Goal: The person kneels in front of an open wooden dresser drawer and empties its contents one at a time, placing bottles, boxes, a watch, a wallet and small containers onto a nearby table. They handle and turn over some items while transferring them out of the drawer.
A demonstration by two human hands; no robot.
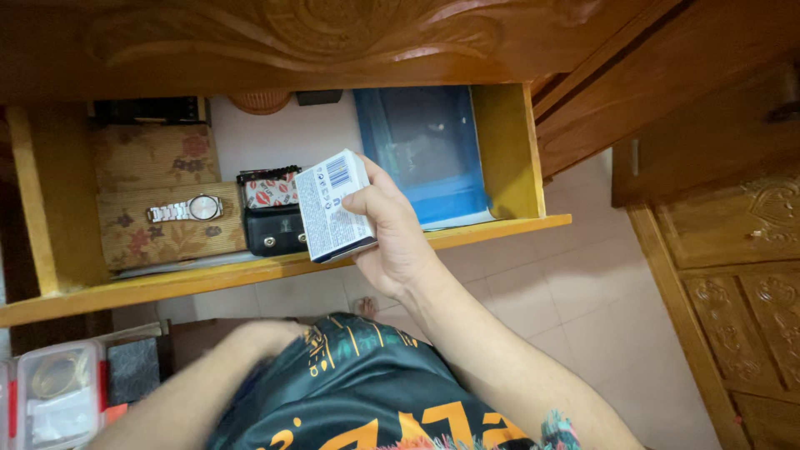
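Right hand (pixel 392 237): its grip is closed around a small white box (pixel 333 207), thumb on the front, fingers behind.
Small white box: held up over the front edge of the open wooden drawer (pixel 517 158).
Left of the grip: a black pouch with a lip pattern (pixel 272 212), touching the box's side.
Further left: a silver wristwatch (pixel 185 208) lying on a flowery flat box (pixel 158 196).
Behind the grip: a blue plastic folder (pixel 425 146).
Left hand: its arm goes down below the drawer, the hand is hidden, so I cannot tell its grip.
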